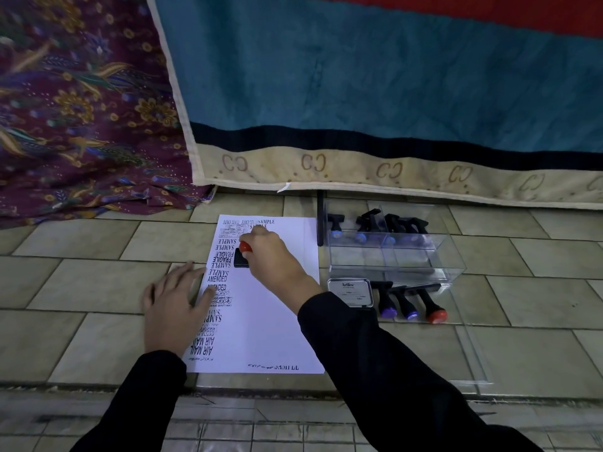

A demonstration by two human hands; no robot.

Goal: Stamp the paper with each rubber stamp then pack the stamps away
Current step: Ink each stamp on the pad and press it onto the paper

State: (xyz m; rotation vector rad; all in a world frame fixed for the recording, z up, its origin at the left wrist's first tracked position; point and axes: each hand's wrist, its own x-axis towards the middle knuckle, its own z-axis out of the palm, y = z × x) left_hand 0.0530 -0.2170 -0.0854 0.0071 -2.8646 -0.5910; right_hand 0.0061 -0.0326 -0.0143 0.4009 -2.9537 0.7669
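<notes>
Head view showed the right grip [272,256] grasping a red-topped stamp [240,261] on the paper [277,321], left grip [176,308] released, flat on its left edge.

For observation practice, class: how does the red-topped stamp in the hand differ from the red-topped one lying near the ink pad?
The held stamp stands base-down on the paper, gripped by the right hand; the loose stamp lies on its side off the paper, untouched. Both have red tops, black bodies.
</notes>
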